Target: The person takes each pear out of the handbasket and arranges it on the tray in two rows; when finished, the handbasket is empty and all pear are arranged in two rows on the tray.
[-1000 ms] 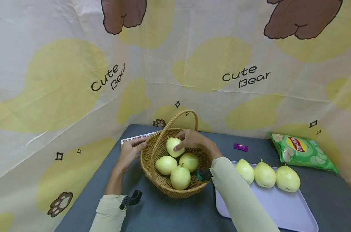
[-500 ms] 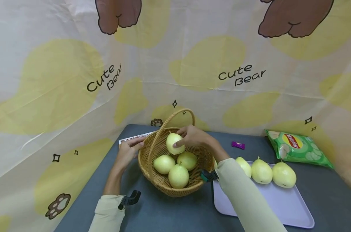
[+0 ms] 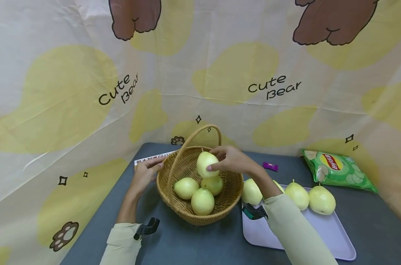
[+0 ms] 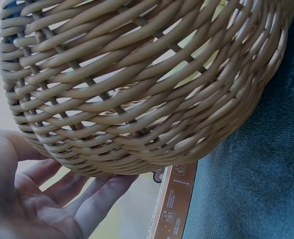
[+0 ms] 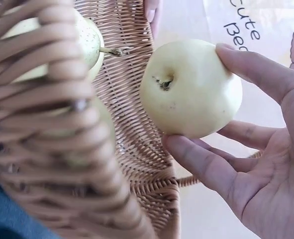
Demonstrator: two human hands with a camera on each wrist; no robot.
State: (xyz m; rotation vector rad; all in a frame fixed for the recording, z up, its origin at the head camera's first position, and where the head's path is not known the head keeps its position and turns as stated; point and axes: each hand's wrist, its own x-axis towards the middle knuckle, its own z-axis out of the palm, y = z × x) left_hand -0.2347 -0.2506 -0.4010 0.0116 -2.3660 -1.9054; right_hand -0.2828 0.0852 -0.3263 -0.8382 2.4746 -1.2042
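Note:
My right hand (image 3: 227,161) grips a pale yellow-green pear (image 3: 207,164) (image 5: 190,88) and holds it above the wicker basket (image 3: 187,209), close to the arched handle (image 3: 187,147). Three more pears (image 3: 197,191) lie inside the basket. My left hand (image 3: 146,172) rests with straight fingers against the basket's left outer wall (image 4: 137,89); the fingers (image 4: 87,199) lie flat under the weave. On the lilac tray (image 3: 303,239) to the right lie several pears (image 3: 296,195).
A green chip bag (image 3: 336,170) lies at the back right of the dark grey table (image 3: 187,243). A small purple wrapped candy (image 3: 270,166) sits behind the tray. A flat printed card (image 3: 147,160) lies behind my left hand. A cartoon-bear cloth backs the scene.
My right hand has lifted the pear up out of the basket and a little to the right. My left hand stays on the basket's side.

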